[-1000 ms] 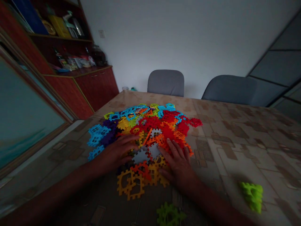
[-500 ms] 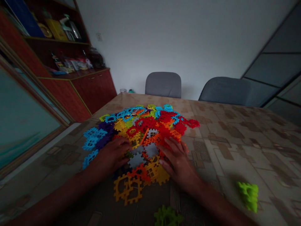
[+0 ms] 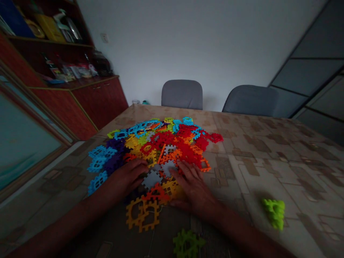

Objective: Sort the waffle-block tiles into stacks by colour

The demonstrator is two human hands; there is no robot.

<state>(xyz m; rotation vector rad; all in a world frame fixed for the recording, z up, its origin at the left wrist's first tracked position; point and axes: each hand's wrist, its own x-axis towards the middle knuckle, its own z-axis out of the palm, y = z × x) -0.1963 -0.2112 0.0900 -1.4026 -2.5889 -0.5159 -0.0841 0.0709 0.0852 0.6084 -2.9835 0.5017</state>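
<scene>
A heap of notched plastic building pieces in many colours lies before me on the table. My left hand (image 3: 127, 177) rests at the heap's left side, fingers reaching forward and thumb apart, beside a grey square piece (image 3: 152, 180). My right hand (image 3: 194, 183) lies palm down on the near right of the heap, its fingers stretched out. Its fingertips are at another grey piece (image 3: 168, 168) and close to the red pieces (image 3: 189, 154). An orange-red piece (image 3: 156, 192) and yellow frame pieces (image 3: 143, 214) lie between my forearms. What is under both palms is hidden.
Blue window-like pieces (image 3: 97, 165) lie at the heap's left edge. A green piece (image 3: 188, 244) is at the near edge, and a joined green block (image 3: 274, 213) stands at the right. Two grey chairs (image 3: 182, 94) are behind the patterned table (image 3: 249, 136).
My right hand has moved left and nearer to me, off the red pieces, uncovering an orange frame at the right. The view has shifted slightly right. My left hand stays about the same.
</scene>
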